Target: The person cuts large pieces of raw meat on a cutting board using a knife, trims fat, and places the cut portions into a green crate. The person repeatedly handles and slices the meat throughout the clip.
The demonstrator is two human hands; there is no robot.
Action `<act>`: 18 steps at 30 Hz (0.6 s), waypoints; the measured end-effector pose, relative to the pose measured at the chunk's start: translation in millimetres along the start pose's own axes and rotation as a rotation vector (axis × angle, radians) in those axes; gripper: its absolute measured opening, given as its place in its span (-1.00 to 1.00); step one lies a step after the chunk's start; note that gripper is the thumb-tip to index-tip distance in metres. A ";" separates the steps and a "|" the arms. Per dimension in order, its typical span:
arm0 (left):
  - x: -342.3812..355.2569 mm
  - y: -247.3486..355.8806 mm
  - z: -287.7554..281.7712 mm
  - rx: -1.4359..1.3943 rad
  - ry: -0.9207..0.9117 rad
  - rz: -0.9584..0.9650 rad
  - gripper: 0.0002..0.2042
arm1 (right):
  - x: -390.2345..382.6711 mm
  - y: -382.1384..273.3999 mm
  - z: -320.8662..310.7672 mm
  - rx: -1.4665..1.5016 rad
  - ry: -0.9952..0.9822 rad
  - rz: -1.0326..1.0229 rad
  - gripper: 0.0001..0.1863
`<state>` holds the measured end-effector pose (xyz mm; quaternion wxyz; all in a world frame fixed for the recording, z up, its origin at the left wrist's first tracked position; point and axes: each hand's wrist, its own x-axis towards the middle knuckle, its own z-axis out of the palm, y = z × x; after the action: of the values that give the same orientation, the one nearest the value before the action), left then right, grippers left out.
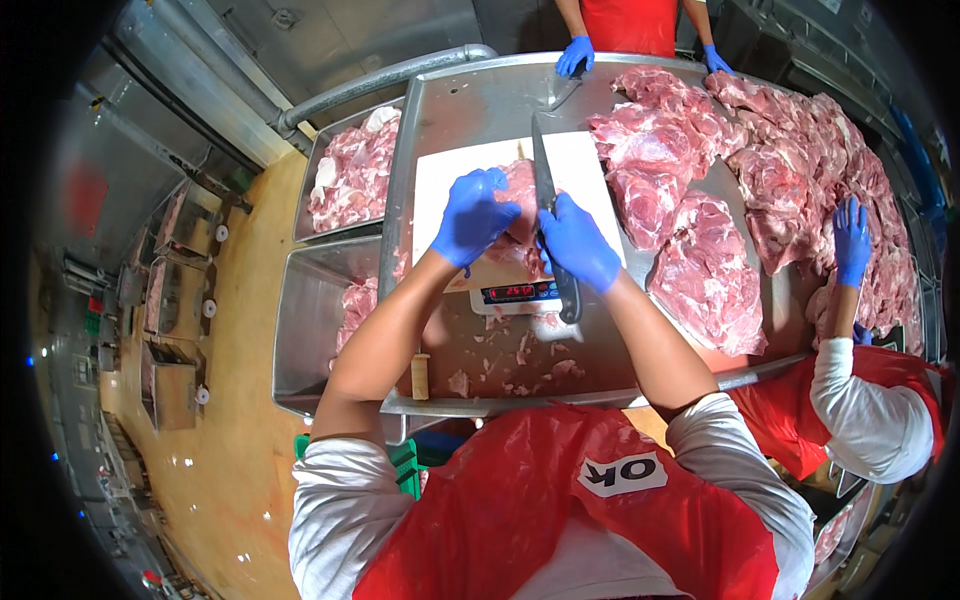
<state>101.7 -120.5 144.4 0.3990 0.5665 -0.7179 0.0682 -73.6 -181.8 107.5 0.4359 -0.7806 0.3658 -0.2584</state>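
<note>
My left hand (472, 215) presses the meat cut (520, 225) on the white board (590, 165); my right hand (578, 242) grips a knife (545, 180). Piled meat (760, 170) crowds the desk (460, 110) (a co-worker's gloved hand (851, 240) rests there).

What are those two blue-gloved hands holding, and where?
The right hand holds a knife by its dark handle; the left hand presses on the meat piece from above.

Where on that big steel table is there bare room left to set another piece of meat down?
Bare steel shows at the far left corner of the steel table, between the white cutting board and the rim. The board's right strip is also free. The right half is crowded with raw pink meat cuts, and the near edge holds scraps and a small digital scale.
</note>
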 end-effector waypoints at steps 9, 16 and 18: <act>-9.6 -23.3 -3.5 0.193 0.089 0.358 -0.90 | -73.9 -8.4 40.9 -0.164 -0.152 -0.016 -0.64; -3.5 -24.0 -22.7 -0.282 -0.013 -0.059 -0.90 | 13.6 -63.8 33.3 -0.048 -0.310 0.111 -0.65; 4.4 -32.3 -21.0 -0.323 0.007 -0.284 -0.91 | 28.9 -37.5 53.9 -0.176 -0.193 0.044 -0.67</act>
<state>139.9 -123.5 150.0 0.4926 0.5905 -0.6309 -0.1027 -4.4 -165.1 116.3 0.4043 -0.8289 0.3606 -0.1392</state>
